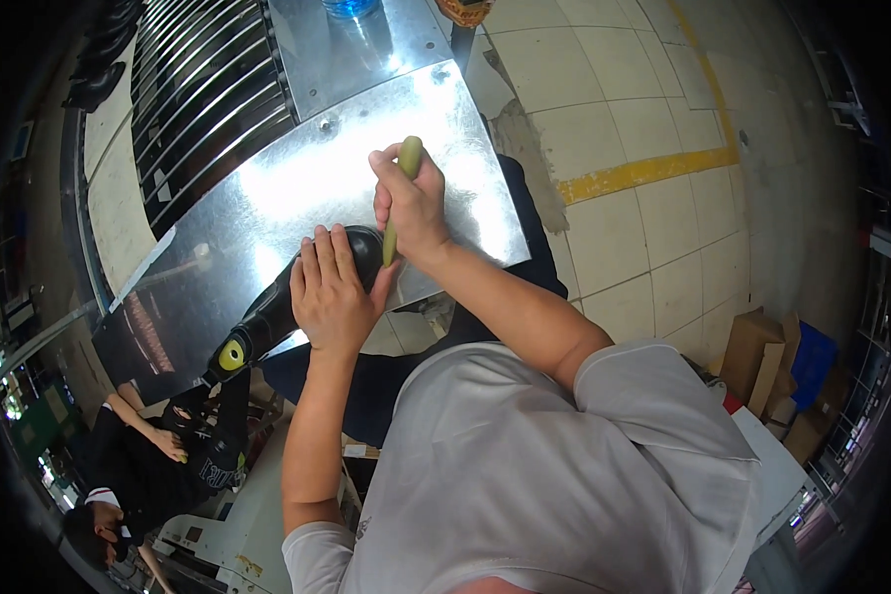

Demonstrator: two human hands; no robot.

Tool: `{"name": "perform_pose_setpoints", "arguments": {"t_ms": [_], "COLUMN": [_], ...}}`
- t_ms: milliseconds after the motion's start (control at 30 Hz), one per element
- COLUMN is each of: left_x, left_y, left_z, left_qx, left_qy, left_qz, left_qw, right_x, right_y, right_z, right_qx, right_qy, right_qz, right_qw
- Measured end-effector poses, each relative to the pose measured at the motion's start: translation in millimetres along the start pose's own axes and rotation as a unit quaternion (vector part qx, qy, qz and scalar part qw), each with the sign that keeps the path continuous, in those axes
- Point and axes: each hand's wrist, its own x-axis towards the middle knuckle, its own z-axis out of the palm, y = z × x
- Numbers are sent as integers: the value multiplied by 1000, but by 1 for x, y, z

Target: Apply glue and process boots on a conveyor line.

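Observation:
A black shoe (272, 315) lies slantwise on the shiny metal table (470, 163), its rounded toe toward the right. In its opening shows a yellow-green piece, apparently a shoe last (232, 354). My left hand (333, 297) holds the front of the shoe, fingers stretched over the upper and thumb around the toe side. In my right hand (416, 206) is an olive-green stick (390, 244), gripped along its upper part. The stick's lower end is beside the toe, close to my left thumb; I cannot tell whether it touches the shoe.
A roller conveyor (213, 89) runs off beyond the table at the upper left. A blue-tinted clear container (349, 8) stands at the far edge. Black shoes (97, 87) line the upper left. A co-worker (134, 470) sits at lower left. Cardboard boxes (752, 356) stand at right.

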Motion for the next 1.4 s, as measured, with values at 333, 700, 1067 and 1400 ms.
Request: {"name": "perform_pose_setpoints", "arguments": {"t_ms": [333, 700, 1067, 1400], "left_x": [3, -2, 14, -10], "left_y": [-9, -11, -13, 2], "left_z": [15, 21, 19, 10], "left_qx": [-37, -63, -62, -74], "left_qy": [102, 162, 191, 221], "left_qz": [9, 26, 32, 22], "left_qw": [994, 984, 979, 972], "right_x": [28, 46, 74, 61], "right_y": [-5, -5, 5, 20], "right_z": [17, 34, 73, 71], "right_qx": [-102, -135, -90, -268], "right_qy": [-68, -150, -274, -358], "right_qz": [20, 59, 42, -24], "right_qw": [992, 978, 956, 894]}}
